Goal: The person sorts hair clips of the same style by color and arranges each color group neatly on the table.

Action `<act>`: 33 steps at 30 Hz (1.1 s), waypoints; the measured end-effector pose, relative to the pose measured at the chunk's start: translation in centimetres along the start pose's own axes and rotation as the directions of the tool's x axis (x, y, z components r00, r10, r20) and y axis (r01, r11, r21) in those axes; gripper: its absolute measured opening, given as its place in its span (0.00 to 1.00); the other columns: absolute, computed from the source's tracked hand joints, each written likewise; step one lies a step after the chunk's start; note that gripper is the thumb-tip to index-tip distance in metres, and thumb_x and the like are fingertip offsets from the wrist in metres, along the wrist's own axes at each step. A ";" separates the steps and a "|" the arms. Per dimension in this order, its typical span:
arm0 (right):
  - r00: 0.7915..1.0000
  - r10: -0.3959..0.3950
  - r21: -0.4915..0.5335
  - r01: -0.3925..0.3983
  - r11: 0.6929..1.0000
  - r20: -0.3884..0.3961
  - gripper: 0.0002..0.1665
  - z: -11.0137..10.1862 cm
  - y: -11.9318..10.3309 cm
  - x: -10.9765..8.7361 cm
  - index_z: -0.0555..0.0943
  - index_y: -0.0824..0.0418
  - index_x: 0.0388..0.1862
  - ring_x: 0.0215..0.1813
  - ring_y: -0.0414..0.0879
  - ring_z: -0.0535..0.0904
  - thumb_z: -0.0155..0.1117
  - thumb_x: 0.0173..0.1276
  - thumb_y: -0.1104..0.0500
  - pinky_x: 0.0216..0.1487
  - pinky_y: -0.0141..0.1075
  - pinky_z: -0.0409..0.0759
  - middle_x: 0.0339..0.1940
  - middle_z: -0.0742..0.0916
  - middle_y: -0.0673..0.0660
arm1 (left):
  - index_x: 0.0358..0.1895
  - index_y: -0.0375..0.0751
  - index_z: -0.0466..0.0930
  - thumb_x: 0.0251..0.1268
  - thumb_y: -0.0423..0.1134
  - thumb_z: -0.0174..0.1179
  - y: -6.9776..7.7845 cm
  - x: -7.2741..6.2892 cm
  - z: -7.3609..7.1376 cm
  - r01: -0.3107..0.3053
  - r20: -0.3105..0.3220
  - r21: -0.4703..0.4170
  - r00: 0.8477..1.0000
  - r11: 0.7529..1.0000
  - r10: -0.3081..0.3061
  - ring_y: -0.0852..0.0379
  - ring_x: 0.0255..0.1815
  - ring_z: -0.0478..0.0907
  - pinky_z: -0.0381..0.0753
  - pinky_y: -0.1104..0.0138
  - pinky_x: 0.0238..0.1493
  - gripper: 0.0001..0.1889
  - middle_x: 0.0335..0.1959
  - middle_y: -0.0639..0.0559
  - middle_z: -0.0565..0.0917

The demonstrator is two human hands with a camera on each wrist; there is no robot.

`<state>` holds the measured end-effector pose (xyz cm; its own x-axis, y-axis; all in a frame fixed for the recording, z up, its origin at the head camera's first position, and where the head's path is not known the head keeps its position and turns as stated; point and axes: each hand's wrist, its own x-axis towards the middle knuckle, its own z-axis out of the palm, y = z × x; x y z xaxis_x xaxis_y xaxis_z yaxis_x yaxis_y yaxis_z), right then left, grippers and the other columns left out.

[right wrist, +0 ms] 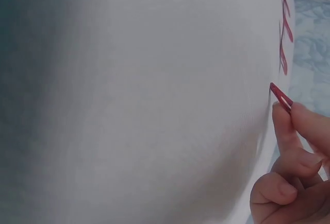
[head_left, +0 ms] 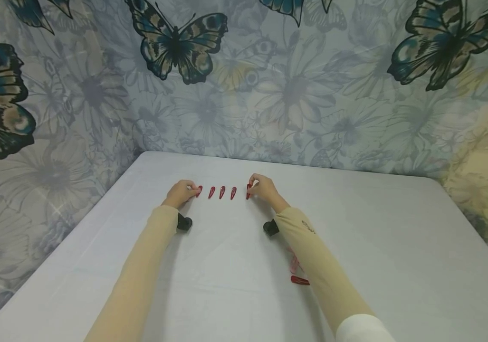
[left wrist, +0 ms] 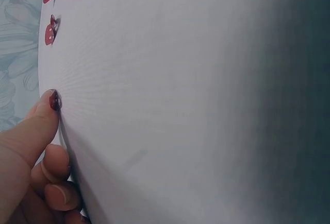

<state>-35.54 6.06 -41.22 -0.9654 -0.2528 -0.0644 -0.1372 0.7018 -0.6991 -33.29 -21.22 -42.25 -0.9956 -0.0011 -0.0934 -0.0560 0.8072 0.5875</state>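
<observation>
Several red snap hair clips (head_left: pixel 222 192) lie in a spaced row across the far part of the white table. At the row's left end my left hand (head_left: pixel 181 192) pinches a red hair clip (left wrist: pixel 54 99) between thumb and finger, low at the tabletop. My right hand (head_left: pixel 265 190) grips another red hair clip (right wrist: pixel 281 98) between thumb and index finger, at the row's right end. This clip slants, its tip close to the table surface. The other fingers of the right hand (right wrist: pixel 294 167) are curled.
Beside my right forearm lies a small group of hair clips, a red one (head_left: pixel 300 280) and a paler one (head_left: pixel 294 263), partly hidden by the sleeve. The white table (head_left: pixel 226 294) ends against butterfly-print fabric (head_left: pixel 291 118). A dark wrist camera (head_left: pixel 271 228) sits under each wrist.
</observation>
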 end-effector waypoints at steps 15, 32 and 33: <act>0.999 0.020 -0.069 -0.018 0.997 0.029 0.08 0.2 -0.2 0.3 0.73 0.62 0.36 0.30 0.41 0.74 0.66 0.65 0.65 0.31 0.27 0.66 0.37 0.90 0.63 | 0.30 0.42 0.78 0.68 0.49 0.61 -0.7 0.6 0.3 -0.013 0.005 -0.019 1.000 1.000 0.013 0.60 0.17 0.66 0.64 0.67 0.26 0.14 0.11 0.57 0.69; 0.994 -0.081 -0.121 0.071 0.990 -0.078 0.15 5.3 10.2 10.9 0.75 0.51 0.29 0.30 0.46 0.69 0.76 0.55 0.56 0.30 0.36 0.68 0.35 0.83 0.54 | 0.35 0.38 0.80 0.69 0.45 0.60 -0.2 0.3 0.1 0.002 -0.007 0.023 1.000 1.000 -0.001 0.62 0.17 0.64 0.61 0.69 0.25 0.12 0.10 0.59 0.67; 0.995 -0.071 -0.122 0.061 0.991 -0.076 0.14 5.3 10.3 11.0 0.75 0.51 0.29 0.31 0.46 0.69 0.76 0.55 0.56 0.31 0.36 0.69 0.36 0.83 0.53 | 0.35 0.38 0.79 0.69 0.45 0.60 -0.2 0.4 0.1 0.003 -0.007 0.023 1.000 1.000 -0.003 0.62 0.17 0.64 0.61 0.69 0.25 0.12 0.10 0.59 0.67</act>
<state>-46.35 6.98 -52.92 -0.9672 -0.2509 0.0393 -0.2222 0.7611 -0.6093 -33.63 -21.32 -42.46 -0.9960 -0.0073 -0.0893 -0.0571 0.8206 0.5687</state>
